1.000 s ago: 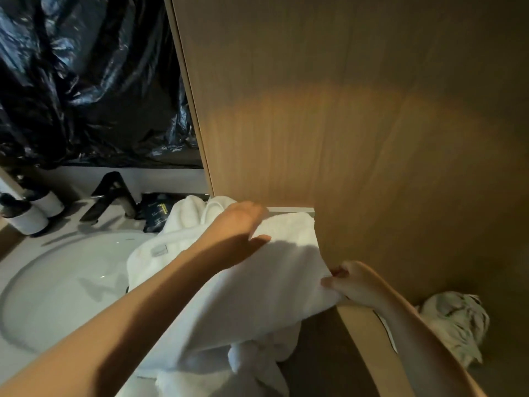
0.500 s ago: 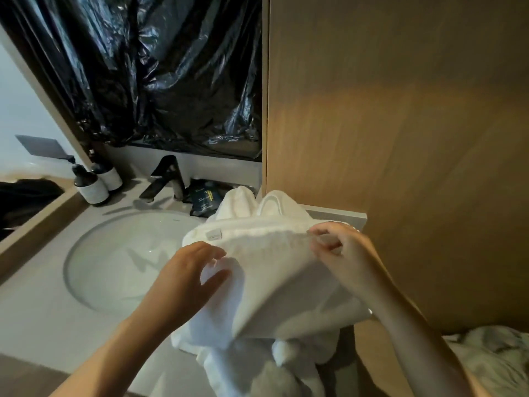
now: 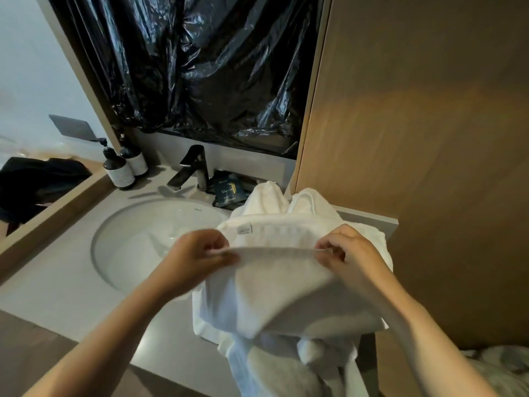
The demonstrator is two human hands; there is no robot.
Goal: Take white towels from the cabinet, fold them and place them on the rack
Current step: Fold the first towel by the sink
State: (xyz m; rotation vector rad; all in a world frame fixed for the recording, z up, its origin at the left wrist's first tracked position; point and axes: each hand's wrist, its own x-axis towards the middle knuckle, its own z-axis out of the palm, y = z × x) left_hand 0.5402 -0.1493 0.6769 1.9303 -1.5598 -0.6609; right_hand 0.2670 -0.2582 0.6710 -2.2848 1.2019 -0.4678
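Note:
A white towel (image 3: 286, 290) lies on the right end of the grey vanity counter (image 3: 57, 296), draped over a heap of other white towels (image 3: 274, 204). My left hand (image 3: 197, 259) pinches the towel's raised folded edge at its left end. My right hand (image 3: 346, 253) pinches the same edge at its right end. The edge is stretched between both hands, a little above the pile. More white cloth hangs down over the counter's front edge (image 3: 272, 368). A small label (image 3: 244, 230) shows on the towel beneath.
A round sink basin (image 3: 148, 242) with a dark faucet (image 3: 191, 167) lies left of the towels. Two dark pump bottles (image 3: 120, 167) stand at the back left, and a dark packet (image 3: 229, 190) lies behind the pile. A wooden cabinet panel (image 3: 415, 138) rises on the right. Black plastic (image 3: 206, 67) covers the mirror.
My right hand came up from the towel's lower right corner to its top edge. My left hand moved from flat on the towel to pinching that edge. The view swung left.

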